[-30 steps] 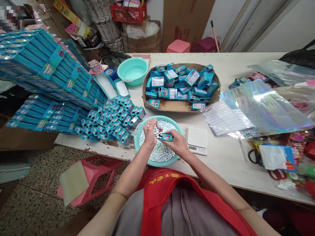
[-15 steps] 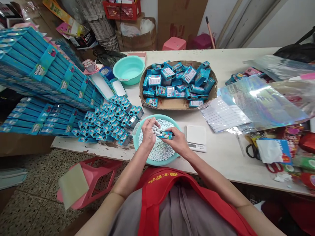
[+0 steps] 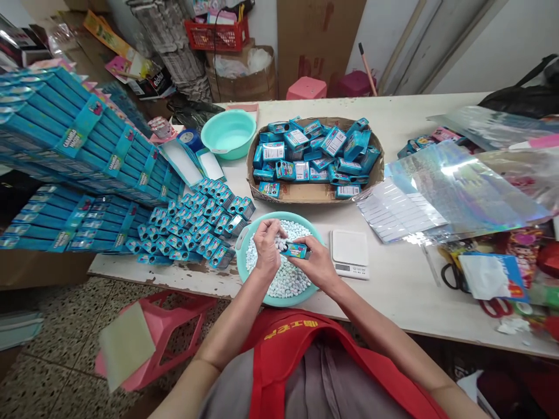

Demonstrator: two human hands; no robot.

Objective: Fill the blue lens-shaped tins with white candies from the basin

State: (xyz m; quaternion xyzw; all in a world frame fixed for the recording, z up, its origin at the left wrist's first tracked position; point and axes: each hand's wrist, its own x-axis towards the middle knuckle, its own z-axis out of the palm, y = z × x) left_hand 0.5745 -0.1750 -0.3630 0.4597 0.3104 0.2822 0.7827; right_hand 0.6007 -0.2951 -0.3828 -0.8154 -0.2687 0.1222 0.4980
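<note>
Pale green plastic basin [image 3: 286,301], loaded with small white pellets [image 3: 283,285], sits at the near edge of the counter [image 3: 404,285]; both hands work directly above it. We record the left grip [image 3: 267,244] with fingers curled around a small cluster of pellets, held against one end of a blue box [image 3: 296,250]. The right grip [image 3: 317,263] is clenched on that same box, pinching it near its other end, so the box lies on its side between the two hands, over the pellets. Change against the pictures of the last second: small. The printed label of the box has rolled further up toward us and now shows more fully, while both hands keep their places and the pellets stay at the box's end. We read this as an adjustment of angle within one step, with this box still being worked on. How many pellets are inside it we cannot tell; the fingers hide the opening. Surroundings: a white scale [image 3: 349,247] just beside the basin, to its right; blue boxes [image 3: 334,141] heaped in a cardboard tray [image 3: 305,190] beyond it; a cluster of similar boxes [image 3: 205,227] to the left, holes facing upward.
</note>
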